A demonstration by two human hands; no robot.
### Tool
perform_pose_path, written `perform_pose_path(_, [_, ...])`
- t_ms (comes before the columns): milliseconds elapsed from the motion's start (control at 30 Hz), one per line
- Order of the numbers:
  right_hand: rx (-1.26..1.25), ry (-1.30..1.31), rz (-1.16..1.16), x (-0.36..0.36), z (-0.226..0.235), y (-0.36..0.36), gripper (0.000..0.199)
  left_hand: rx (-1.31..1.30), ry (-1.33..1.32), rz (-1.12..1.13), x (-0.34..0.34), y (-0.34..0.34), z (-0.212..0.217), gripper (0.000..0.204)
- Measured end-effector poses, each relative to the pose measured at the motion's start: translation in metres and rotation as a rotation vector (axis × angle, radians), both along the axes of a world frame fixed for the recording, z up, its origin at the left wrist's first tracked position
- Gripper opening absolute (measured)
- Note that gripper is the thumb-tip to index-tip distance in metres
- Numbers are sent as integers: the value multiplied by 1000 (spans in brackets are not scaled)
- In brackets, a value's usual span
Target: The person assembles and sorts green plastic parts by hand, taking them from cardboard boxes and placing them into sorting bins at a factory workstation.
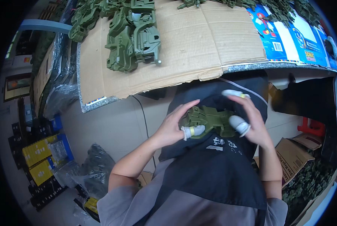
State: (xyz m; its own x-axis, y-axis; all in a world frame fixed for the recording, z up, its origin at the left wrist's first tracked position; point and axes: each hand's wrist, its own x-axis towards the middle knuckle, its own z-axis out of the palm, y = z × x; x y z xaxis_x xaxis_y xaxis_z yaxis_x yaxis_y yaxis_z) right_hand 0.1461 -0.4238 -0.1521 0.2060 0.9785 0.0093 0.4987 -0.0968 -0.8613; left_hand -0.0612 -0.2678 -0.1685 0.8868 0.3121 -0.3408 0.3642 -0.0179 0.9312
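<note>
Your left hand (172, 128) and right hand (251, 124) pinch the olive-green plastic toy part (208, 119) between them — long axis left-right (fingers half curled).

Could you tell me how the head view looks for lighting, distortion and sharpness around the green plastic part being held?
Head view: even indoor light, no harsh glare; the green plastic part between the left hand and right hand is fairly sharp, with slight softness on the fingertips; fisheye bends the table edge and darkens the corners into a black rim; the dark apron shows little detail.
</note>
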Motion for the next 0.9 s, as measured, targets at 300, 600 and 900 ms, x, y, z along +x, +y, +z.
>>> perform_pose_path(300, [91,-172,11,-26,-28,23,60,177,-115,-183,13,-12,-3,74])
perform_pose_path(600, [2,-150,145,-34,-10,20,70,54,-54,-42,4,-10,-23,69])
perform_pose_path(900, [-55,-75,215,-38,-15,23,71,22,-85,-107,-2,-12,-33,79])
